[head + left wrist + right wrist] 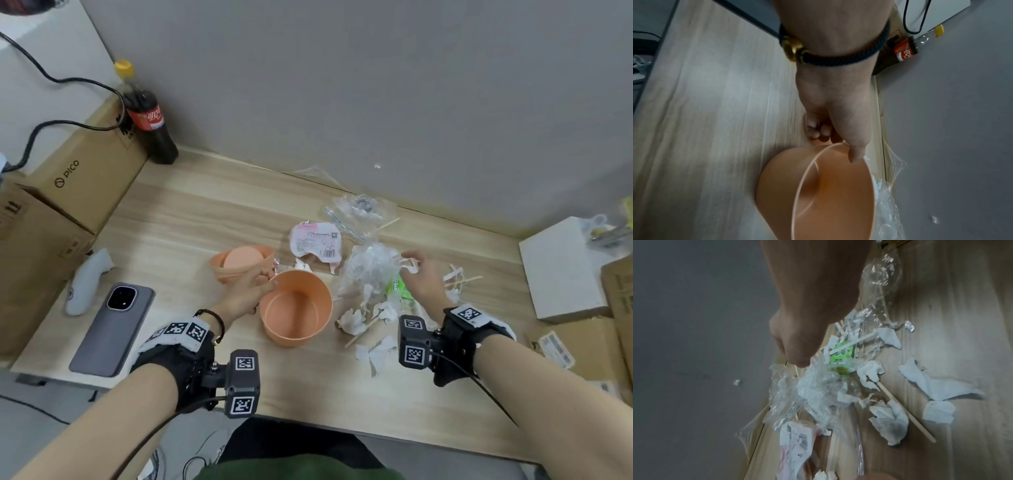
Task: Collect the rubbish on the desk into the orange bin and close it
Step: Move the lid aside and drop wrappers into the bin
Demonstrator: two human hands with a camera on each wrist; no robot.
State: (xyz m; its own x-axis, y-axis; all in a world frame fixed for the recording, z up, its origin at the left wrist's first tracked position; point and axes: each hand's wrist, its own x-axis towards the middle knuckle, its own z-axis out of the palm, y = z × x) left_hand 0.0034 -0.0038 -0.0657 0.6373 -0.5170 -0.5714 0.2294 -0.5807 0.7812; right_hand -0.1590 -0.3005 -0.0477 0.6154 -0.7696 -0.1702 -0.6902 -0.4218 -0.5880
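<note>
- Orange plastic was at the centre: the orange bin (pixel 296 308) stood open-mouthed on the desk (pixel 191 212), tipped slightly toward the litter, with nothing visible inside it.
- Holding it there was the left hand (pixel 245 291), thumb hooked over the near rim and fingers curled against the outer wall, probably to steady and angle it for loading.
- Behind that hand lay the lid (pixel 244 258), also orange, set aside near the bin, so closing was plainly a late step.
- Over to the right, the right hand (pixel 423 277) was down among the scraps; its fingers pinched at a white paper strip (pixel 409 265) beside the crumpled clear plastic bag (pixel 368 270), though the blurred wrist view left the exact catch uncertain.
- Around it sat the rest of the haul: a green packet (pixel 399 289), torn tissues (pixel 352 320), wooden sticks (pixel 460 281) and a pink-and-white wrapper (pixel 317 245), all near the bin's right side for a short carry.
- Further out, well apart on the left, a grey phone (pixel 113 329), a cola bottle (pixel 150 120) and cardboard boxes (pixel 82 171) looked like keepers, not rubbish.
</note>
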